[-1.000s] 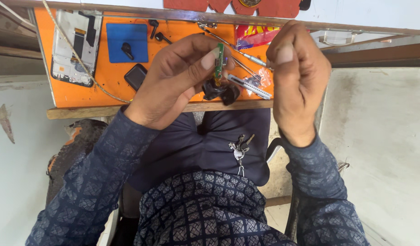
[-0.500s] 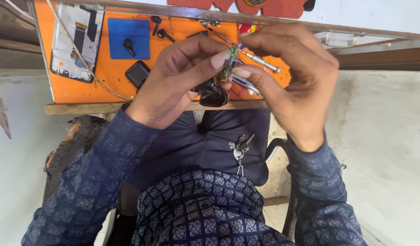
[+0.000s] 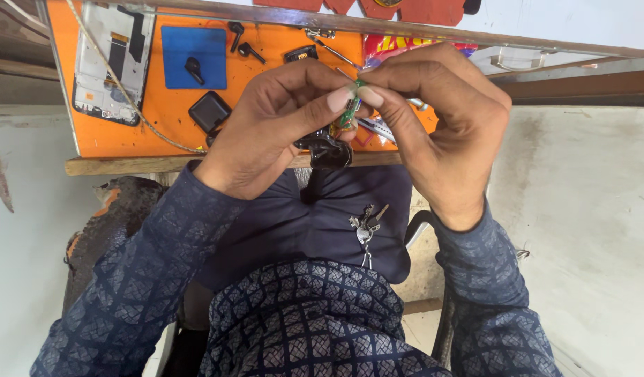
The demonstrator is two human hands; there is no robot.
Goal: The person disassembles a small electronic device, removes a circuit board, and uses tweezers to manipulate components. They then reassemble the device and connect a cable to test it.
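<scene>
My left hand and my right hand meet in front of me over the front edge of an orange work table. Between the thumbs and fingertips of both hands sits a small green circuit board, held upright. A small black part hangs just below it, near my left palm. Both arms wear dark blue patterned sleeves.
On the table lie an opened phone frame, a blue pad, black earbuds, a small black case, tweezers and a red packet. A thin cable crosses the table. A bunch of keys rests on my lap.
My right hand came in from the right and joined the left on the green board. Both hands now pinch it closer together.
</scene>
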